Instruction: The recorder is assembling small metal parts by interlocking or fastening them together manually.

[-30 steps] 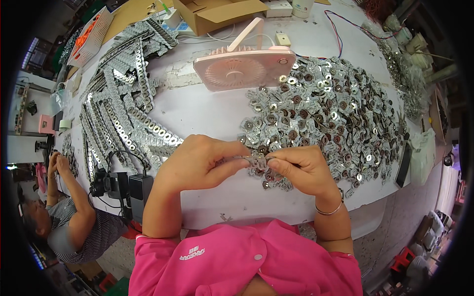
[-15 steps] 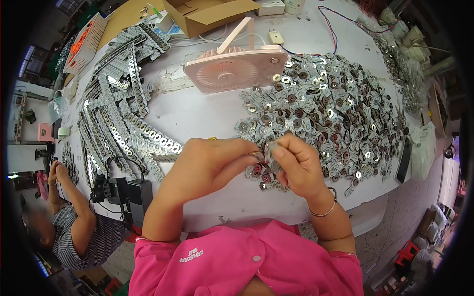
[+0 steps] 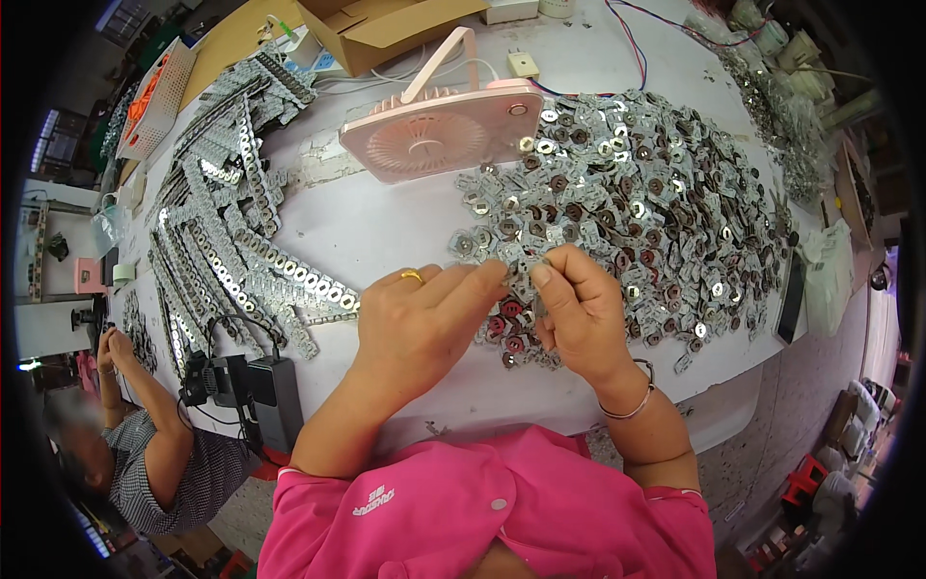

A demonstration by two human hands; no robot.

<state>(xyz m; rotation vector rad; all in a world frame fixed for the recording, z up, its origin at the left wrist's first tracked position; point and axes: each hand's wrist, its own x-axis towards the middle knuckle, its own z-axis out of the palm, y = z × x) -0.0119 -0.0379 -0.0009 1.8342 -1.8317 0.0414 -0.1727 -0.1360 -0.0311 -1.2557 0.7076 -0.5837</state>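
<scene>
Over the near edge of a white table (image 3: 386, 222), my left hand (image 3: 424, 323) and my right hand (image 3: 579, 314) meet fingertip to fingertip. Between them they pinch a small silvery metal piece (image 3: 518, 261). Beneath and to the right spreads a large heap of several small silver and dark round metal parts (image 3: 656, 212). A few reddish ones (image 3: 509, 323) lie just below my fingers. My left hand wears a gold ring, my right wrist a thin bangle.
Long rows of linked metal strips (image 3: 231, 241) cover the table's left. A pink flat fan (image 3: 434, 135) lies at the back centre, a cardboard box (image 3: 386, 29) behind it. A black device (image 3: 260, 386) hangs off the near left edge. Another person (image 3: 145, 454) sits at lower left.
Both hands have lifted slightly and drawn together, fingertips now pinching one piece above the heap's near edge. The person at lower left has shifted a little.
</scene>
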